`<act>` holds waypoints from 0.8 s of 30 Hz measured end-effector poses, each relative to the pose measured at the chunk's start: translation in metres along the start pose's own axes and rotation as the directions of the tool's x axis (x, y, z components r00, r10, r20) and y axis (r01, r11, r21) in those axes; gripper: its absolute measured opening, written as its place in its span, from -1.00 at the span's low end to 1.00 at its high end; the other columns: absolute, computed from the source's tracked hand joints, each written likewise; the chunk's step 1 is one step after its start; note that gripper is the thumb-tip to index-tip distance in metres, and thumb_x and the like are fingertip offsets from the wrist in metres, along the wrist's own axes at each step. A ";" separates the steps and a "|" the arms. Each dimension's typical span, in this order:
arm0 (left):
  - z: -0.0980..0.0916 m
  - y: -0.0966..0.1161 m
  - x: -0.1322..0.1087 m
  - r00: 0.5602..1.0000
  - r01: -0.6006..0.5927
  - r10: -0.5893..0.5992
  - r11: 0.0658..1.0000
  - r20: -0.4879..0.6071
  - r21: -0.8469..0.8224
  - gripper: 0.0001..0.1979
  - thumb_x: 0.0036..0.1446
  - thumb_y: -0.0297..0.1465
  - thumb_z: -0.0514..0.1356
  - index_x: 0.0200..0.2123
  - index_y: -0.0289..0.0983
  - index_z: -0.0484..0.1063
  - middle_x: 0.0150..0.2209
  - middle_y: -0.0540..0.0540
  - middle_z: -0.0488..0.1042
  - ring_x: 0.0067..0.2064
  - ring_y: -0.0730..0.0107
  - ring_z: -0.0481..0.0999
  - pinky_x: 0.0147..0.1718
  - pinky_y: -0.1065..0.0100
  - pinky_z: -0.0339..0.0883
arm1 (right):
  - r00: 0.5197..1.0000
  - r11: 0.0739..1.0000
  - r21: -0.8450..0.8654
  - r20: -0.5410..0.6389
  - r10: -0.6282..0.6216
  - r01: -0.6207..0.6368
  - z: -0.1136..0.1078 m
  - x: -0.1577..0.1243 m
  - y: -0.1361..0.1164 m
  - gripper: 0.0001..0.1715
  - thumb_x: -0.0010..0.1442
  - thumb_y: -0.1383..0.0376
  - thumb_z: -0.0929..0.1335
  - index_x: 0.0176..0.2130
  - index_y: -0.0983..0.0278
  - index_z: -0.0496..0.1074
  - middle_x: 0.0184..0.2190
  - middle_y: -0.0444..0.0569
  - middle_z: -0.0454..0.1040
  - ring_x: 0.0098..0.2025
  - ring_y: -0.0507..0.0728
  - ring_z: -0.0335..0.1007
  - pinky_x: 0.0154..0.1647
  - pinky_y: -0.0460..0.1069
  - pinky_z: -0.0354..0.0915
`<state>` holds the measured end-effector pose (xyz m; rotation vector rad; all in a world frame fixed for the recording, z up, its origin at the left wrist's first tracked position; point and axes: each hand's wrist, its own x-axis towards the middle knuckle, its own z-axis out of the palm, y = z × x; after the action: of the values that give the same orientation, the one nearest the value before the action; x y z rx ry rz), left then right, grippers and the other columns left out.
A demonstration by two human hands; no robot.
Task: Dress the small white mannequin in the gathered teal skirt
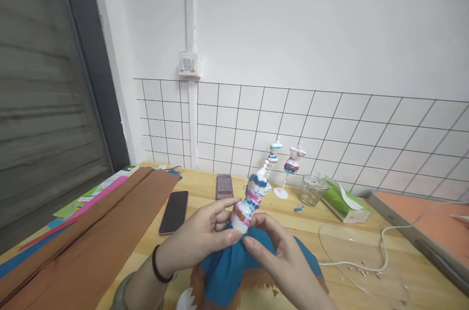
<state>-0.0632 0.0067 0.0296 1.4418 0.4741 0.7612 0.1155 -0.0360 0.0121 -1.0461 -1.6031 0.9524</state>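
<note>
A miniature dress form (252, 197), white with blue, pink and brown patches, leans slightly right between my hands. Around its lower end gathers a blue skirt (225, 273) with brown beneath and a jagged brown edge; I cannot tell if it is paper or cloth. My left hand (205, 234) is closed on the form's lower left side, its thumb pressing at the skirt's gathered top. From the other side, my right hand (273, 246) pinches that gathered top with thumb and fingers. The form's stand is hidden.
Two similar small dress forms (293, 163) stand behind, near a glass jar (311, 190) and green tissue pack (344, 200). Two phones (174, 212) lie beyond my left hand. Brown sheets (120, 232) cover the left side; a clear disc (351, 241), cable (384, 251) and orange-topped tray (421, 222) lie right.
</note>
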 end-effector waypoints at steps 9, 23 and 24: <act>0.003 0.001 0.002 0.999 -0.015 0.015 1.000 0.034 -0.004 -0.40 0.07 -0.44 0.21 0.16 -0.29 0.08 0.09 -0.28 0.33 0.08 0.16 0.35 0.07 0.13 0.15 | 0.998 0.996 -0.049 -0.016 0.068 -0.068 0.001 -0.002 -0.001 -0.76 0.07 0.13 0.34 -0.45 0.25 0.30 -0.44 -0.14 0.32 -0.32 0.08 0.24 -0.31 -0.07 0.19; 0.001 -0.004 0.002 0.999 -0.021 0.022 0.999 0.034 -0.036 -0.35 0.00 -0.49 0.26 0.16 -0.24 0.10 0.12 -0.25 0.30 0.13 0.14 0.27 0.09 0.11 0.13 | 0.993 0.965 -0.259 -0.119 0.000 -0.031 0.002 -0.001 -0.002 -0.78 0.05 0.14 0.34 -0.47 0.25 0.35 -0.47 -0.12 0.42 -0.37 0.09 0.32 -0.33 -0.06 0.24; 0.000 -0.004 0.002 0.999 -0.024 0.026 0.998 0.032 -0.050 -0.35 0.00 -0.50 0.26 0.15 -0.24 0.11 0.11 -0.25 0.31 0.13 0.14 0.27 0.08 0.11 0.14 | 0.994 0.967 -0.252 -0.112 0.004 -0.032 0.001 -0.001 -0.003 -0.76 0.06 0.14 0.34 -0.47 0.25 0.35 -0.48 -0.12 0.42 -0.38 0.09 0.32 -0.34 -0.06 0.24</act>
<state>-0.0610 0.0080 0.0263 1.4140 0.4099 0.7630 0.1139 -0.0376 0.0141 -1.2686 -1.6543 0.6990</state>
